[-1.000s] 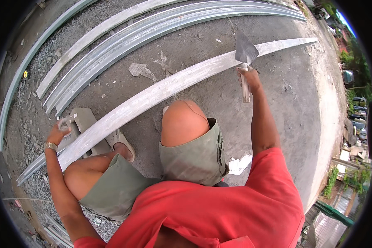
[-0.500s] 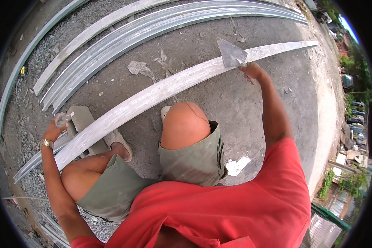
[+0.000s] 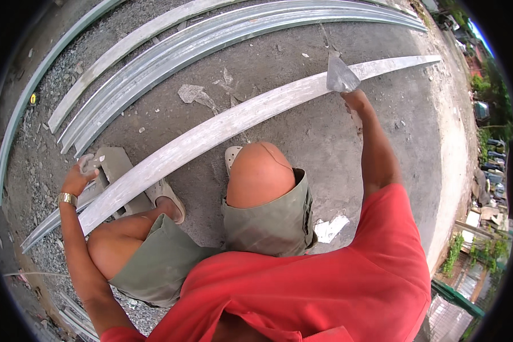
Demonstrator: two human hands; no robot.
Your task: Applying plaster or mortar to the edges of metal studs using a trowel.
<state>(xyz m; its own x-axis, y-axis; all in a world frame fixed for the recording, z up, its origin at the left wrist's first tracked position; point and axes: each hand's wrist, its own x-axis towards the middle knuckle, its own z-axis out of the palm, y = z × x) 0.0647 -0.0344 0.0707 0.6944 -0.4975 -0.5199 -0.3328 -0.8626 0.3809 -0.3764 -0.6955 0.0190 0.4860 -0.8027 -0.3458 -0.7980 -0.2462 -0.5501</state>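
Note:
A long pale plank-like strip (image 3: 211,132), streaked with white, runs slantwise across the ground from near my left knee to the far right. My right hand (image 3: 354,101) is closed on a trowel (image 3: 342,75), whose grey triangular blade lies over the strip's far part. The handle is mostly hidden in my fingers. At the left, my left hand (image 3: 81,175) is beside a grey hollow concrete block (image 3: 115,162), its dusty fingers curved and apart. I see nothing held in it. The strip passes over the block's near side.
Several metal channels (image 3: 171,62) lie along the far side, with another metal length (image 3: 25,102) at the far left. A yellow tape measure (image 3: 33,98) sits on gravel. Crumpled plastic sheeting (image 3: 195,94) and a white scrap (image 3: 330,228) lie on the ground.
My right hand has slid the trowel rightward along the strip, toward its far end. My left hand has stayed beside the block.

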